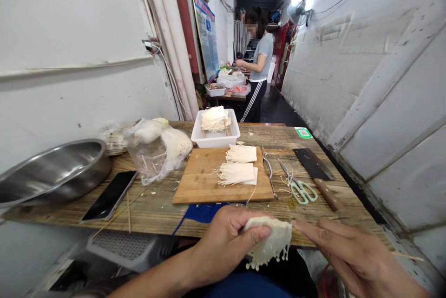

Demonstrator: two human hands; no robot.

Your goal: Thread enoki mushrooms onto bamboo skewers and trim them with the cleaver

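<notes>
Above the table's front edge, my left hand [232, 237] grips a flat bunch of enoki mushrooms [270, 240], thumb across it, with the caps hanging downward. My right hand [358, 251] is closed on a thin bamboo skewer [407, 256], whose end sticks out to the right. The right fingertips are at the right edge of the bunch; whether the skewer enters it is hidden. On the wooden cutting board [198, 177] lie more flat enoki bunches [237, 172]. Behind the board, a white plastic tray [216, 141] holds stacked enoki, with some skewers visible.
Right of the board lie green-handled scissors [302, 191] and a cleaver [313, 165]. To the left are a plastic bag of enoki [156, 149], a phone [109, 196] and a steel basin [55, 168]. A co-worker [261, 61] stands at a farther table.
</notes>
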